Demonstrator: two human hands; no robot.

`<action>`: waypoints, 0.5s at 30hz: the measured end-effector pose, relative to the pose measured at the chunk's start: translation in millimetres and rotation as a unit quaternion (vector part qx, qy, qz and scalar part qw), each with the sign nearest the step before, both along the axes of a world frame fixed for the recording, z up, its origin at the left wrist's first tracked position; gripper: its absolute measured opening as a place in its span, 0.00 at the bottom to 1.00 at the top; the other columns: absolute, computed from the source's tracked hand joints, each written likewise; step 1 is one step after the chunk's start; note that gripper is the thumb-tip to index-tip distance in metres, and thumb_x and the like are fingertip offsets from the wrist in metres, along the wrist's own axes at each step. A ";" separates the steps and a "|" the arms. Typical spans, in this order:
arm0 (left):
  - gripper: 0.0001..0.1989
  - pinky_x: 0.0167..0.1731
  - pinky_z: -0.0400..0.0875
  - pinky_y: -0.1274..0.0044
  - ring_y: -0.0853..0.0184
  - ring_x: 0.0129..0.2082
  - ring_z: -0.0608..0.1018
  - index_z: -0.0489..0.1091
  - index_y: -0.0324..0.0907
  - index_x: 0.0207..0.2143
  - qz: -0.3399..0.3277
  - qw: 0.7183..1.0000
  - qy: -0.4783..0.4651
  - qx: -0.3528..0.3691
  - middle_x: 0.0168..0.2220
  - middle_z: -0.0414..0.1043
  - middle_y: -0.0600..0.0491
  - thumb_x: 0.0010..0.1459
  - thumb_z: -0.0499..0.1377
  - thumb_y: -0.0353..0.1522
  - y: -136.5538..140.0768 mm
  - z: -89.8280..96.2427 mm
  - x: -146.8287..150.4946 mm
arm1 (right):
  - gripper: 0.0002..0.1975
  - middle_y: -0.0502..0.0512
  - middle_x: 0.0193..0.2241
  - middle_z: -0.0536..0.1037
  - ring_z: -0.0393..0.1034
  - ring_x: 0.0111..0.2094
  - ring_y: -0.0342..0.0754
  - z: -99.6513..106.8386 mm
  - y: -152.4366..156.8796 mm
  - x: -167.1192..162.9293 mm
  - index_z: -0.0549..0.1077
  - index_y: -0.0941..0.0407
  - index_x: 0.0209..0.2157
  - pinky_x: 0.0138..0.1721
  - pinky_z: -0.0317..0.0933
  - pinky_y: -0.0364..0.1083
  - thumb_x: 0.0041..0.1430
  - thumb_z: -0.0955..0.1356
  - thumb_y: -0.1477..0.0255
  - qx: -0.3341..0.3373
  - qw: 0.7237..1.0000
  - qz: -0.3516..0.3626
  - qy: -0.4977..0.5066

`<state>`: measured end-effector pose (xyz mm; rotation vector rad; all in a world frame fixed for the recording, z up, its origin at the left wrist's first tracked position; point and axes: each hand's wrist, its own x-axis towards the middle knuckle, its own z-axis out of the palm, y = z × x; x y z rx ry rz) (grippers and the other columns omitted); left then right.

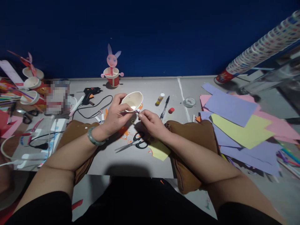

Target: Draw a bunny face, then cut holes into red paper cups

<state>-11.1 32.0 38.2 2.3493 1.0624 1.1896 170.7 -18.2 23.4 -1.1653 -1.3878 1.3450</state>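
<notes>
My left hand (117, 114) is closed around a white-lined paper cup (132, 99), its mouth tilted and squeezed to an oval. At the cup's near side, the fingers of my right hand (152, 122) are pinched together by a small dark, shiny bit too small to name. Below the hands lie black-handled scissors (134, 143), partly spread, with orange paper scraps (124, 133) around them. A yellow paper piece (161, 151) lies beneath my right wrist. Beyond the hands are a glue stick (160, 98), a black pen (165, 106) and a red cap (171, 110).
A rabbit-headed cup figure (112, 70) stands at the back. Left are a black glue gun (90, 93), its cord, decorated cups (32, 97) and power strips (35, 156). Right are a tape roll (189, 102), coloured paper sheets (232, 104) and a leaning cup stack (262, 47). Brown cushions (192, 134) support both forearms.
</notes>
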 end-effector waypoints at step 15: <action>0.02 0.52 0.71 0.68 0.62 0.51 0.71 0.74 0.43 0.29 -0.015 1.000 -0.012 0.004 0.47 0.65 0.50 0.56 0.64 0.30 -0.6 -0.6 -0.4 | 0.12 0.47 0.22 0.66 0.59 0.24 0.42 1.3 -1.3 3.8 0.67 0.54 0.31 0.30 0.53 0.43 0.64 0.64 0.61 0.108 0.982 -0.044 -0.146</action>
